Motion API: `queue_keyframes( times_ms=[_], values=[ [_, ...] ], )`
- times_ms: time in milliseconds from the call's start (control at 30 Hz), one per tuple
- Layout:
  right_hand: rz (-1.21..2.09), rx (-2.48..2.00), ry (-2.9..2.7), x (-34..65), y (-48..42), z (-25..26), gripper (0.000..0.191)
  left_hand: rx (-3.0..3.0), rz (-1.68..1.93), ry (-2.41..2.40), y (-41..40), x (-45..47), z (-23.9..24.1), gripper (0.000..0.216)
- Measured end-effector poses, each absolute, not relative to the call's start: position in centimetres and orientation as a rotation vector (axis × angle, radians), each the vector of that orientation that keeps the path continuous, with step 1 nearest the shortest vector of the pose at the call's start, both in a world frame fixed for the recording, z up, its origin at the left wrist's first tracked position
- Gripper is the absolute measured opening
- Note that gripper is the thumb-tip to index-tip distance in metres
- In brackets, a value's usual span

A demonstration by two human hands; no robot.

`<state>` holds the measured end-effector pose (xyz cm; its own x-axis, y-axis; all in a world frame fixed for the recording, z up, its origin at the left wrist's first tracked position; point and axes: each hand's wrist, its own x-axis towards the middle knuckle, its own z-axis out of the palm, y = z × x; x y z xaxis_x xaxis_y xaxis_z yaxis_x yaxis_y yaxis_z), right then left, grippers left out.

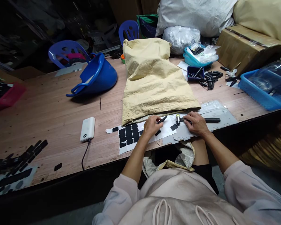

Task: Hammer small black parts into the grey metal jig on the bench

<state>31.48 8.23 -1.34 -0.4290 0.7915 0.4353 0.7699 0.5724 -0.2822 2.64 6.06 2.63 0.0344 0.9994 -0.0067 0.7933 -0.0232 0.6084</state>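
Observation:
My left hand (151, 125) is closed around a small, slim black piece (162, 119), its tip pointing right. Below that hand lies a white sheet (168, 128) with loose black rounded pads, and more black pads (129, 133) sit in rows to its left. A small hammer (212, 120) with a yellowish face on its head lies sideways on the grey board (226, 116). My right hand (196, 122) is closed over its shaft, hiding the middle part. One black pad (174, 127) rests just under the hammer head.
A large tan sack (156, 81) lies directly beyond my hands. Left of them are a white power bank (87, 128) with a cable and a tipped blue basin (103, 73). At the right stand a dark tray (195, 74), loose black pieces (210, 78) and a blue basket (259, 93).

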Motion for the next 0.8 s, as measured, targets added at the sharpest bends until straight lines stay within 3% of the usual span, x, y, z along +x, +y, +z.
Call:
queue_keyframes(
  times_ms=[267, 567, 800],
  values=[
    [0.024, -1.216, -2.285, 31.9, 8.5, -1.6, 0.022, 1.891, 0.882, 1.593, 2.0, 1.5, -1.6, 0.016],
    [-0.008, -1.163, -2.258, 31.1, 7.8, -0.3, 0.026, 1.818, 0.893, 1.593, 2.6, 1.6, -1.9, 0.016],
    [0.253, -1.125, -2.159, 25.4, 3.7, 1.7, 0.030, 1.771, 0.872, 1.676, 2.7, 2.5, -1.3, 0.016]
  ],
)
